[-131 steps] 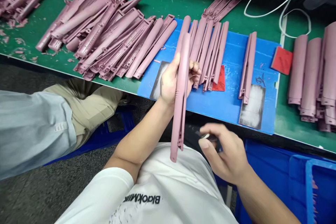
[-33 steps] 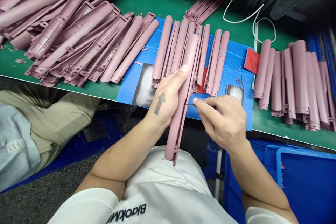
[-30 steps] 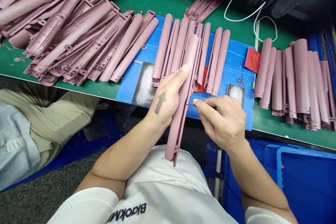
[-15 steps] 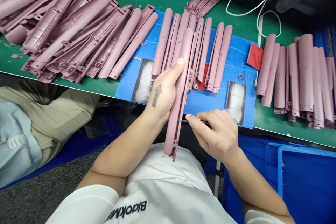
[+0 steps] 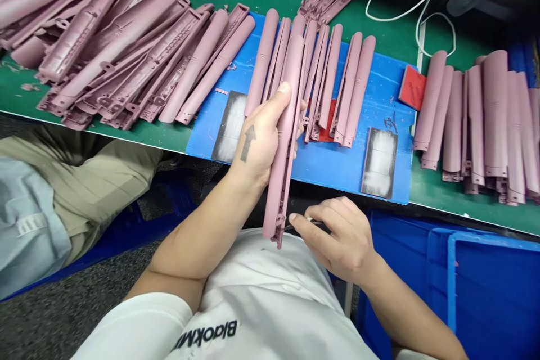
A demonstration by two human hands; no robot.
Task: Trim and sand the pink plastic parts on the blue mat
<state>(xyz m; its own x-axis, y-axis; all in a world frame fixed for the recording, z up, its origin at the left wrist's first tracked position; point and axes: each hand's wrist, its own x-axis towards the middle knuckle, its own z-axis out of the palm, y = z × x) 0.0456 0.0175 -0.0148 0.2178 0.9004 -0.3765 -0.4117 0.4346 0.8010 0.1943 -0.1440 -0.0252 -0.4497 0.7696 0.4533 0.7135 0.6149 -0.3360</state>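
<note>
My left hand (image 5: 264,129) is wrapped round a long pink plastic shell (image 5: 280,180), thumb along its rounded face. The shell slants with its lower end toward my shirt, and its hollow, ribbed side faces right. Close to that lower end, my right hand (image 5: 340,236) is closed on a thin, slender tool (image 5: 314,221). Fingers cover most of the tool, so its kind is unclear; the tip points at the shell's open edge, and whether it touches cannot be made out. Behind the held shell, several similar pink shells (image 5: 324,81) lie side by side on a blue board (image 5: 333,171).
A heap of pink shells (image 5: 122,50) covers the table's left side; more shells (image 5: 495,118) lie in a row at right. Two dark blocks with whitened faces (image 5: 379,163) rest on the board. A blue crate (image 5: 493,292) stands below right. Another person's leg (image 5: 97,174) is at left.
My right hand has moved down along the shell's open edge, from about its lower third to near its bottom end. My left hand keeps hold of the shell, which has barely shifted.
</note>
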